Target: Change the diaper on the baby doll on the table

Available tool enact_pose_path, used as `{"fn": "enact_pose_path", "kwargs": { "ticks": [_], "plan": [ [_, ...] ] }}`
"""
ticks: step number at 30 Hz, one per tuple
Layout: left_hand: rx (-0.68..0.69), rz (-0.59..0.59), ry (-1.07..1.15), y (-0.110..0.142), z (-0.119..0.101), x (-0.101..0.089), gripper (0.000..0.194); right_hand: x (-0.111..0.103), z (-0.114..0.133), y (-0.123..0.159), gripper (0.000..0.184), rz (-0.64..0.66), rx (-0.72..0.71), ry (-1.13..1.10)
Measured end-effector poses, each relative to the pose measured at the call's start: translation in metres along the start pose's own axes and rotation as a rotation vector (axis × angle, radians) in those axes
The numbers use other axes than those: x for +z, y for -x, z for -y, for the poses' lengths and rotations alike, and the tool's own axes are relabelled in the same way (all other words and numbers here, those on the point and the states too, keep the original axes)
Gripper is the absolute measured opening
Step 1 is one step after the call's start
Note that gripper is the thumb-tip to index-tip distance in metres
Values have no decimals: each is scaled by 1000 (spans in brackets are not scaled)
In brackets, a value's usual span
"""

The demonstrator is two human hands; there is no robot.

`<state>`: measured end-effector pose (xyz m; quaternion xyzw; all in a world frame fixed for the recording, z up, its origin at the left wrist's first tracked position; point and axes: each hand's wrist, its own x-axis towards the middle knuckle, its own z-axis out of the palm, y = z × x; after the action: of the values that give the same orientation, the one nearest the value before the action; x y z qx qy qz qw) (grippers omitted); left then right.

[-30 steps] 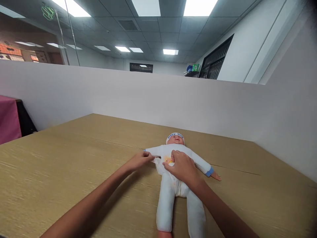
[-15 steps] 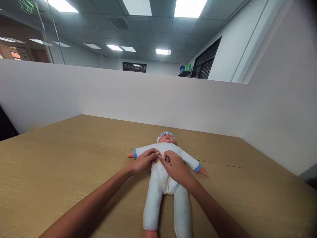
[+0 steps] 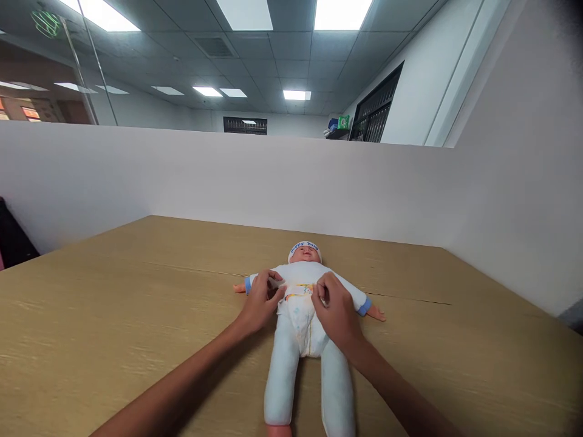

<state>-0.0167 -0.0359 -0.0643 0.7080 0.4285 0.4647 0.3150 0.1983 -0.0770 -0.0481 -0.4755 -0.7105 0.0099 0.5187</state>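
A baby doll (image 3: 303,340) in a white suit and a white cap lies on its back on the wooden table (image 3: 113,315), head away from me. A nappy with a yellow band (image 3: 298,312) sits round its waist. My left hand (image 3: 260,301) pinches the nappy's left side at the waist. On the right side of the waist my right hand (image 3: 334,306) grips the nappy in the same way. Both hands have their fingers curled onto the cloth.
White partition walls (image 3: 228,182) close off the table at the back and on the right. A dark object (image 3: 13,240) stands beyond the table's left edge. The doll's arms are spread out sideways, with blue cuffs at the wrists.
My hands have moved apart from the middle of the doll's belly to the two sides of its waist. The nappy's front now shows between them.
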Motion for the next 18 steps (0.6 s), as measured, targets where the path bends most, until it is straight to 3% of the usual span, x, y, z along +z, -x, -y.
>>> {"fn": "enact_pose_path", "kwargs": {
  "ticks": [2, 5, 7, 11, 14, 18],
  "plan": [
    [72, -36, -69, 16, -13, -5, 25, -19, -5, 13, 20, -49, -44, -43],
    [247, 54, -93, 43, -36, -12, 17, -44, -18, 35, 5, -37, -46, -58],
    [357, 182, -83, 58, -49, -12, 13, -54, -29, 48, 23, 50, -31, -51],
    [531, 400, -217, 78, -61, 0, 8, -54, -47, 62, 56, 274, -46, -89],
    [585, 447, -313, 83, -58, 9, 10, -46, -55, 63, 62, 364, -74, -127],
    [556, 464, -302, 84, -48, 11, 12, -42, -64, 61, 61, 401, -85, -184]
  ]
}}
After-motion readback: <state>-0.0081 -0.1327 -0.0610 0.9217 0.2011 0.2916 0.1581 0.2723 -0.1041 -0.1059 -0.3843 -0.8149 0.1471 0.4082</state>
